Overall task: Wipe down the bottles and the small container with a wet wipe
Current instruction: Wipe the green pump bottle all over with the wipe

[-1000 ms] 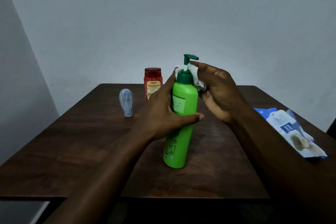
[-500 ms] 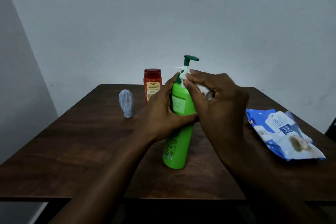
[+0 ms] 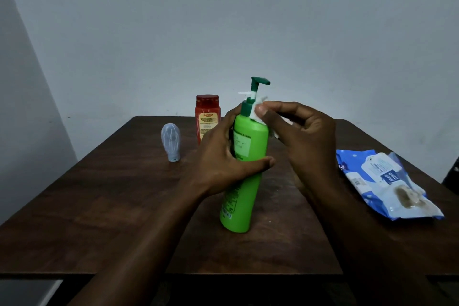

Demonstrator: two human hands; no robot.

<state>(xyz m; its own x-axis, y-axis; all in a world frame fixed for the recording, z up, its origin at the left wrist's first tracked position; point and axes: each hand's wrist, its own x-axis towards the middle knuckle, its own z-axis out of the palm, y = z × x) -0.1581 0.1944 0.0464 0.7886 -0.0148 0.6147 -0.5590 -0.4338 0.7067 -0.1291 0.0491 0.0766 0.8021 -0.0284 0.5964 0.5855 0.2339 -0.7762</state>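
A tall green pump bottle [image 3: 242,193] stands slightly tilted at the middle of the dark wooden table [image 3: 111,206]. My left hand [image 3: 223,154] grips its upper body from the left. My right hand [image 3: 298,136] pinches a white wet wipe [image 3: 257,111] against the bottle's shoulder, just under the dark green pump collar. Behind my left hand stands a red bottle [image 3: 207,116] with a yellow label, partly hidden. A small pale blue container [image 3: 171,141] stands to the left of it.
A blue and white pack of wet wipes [image 3: 387,181] lies at the table's right side, near the edge. A pale wall rises right behind the table's far edge. The table's front edge is close below my forearms.
My right hand has swung from the pump neck's far side round to the front and settled on the bottle's right shoulder with the wipe. The left hand keeps its grip.
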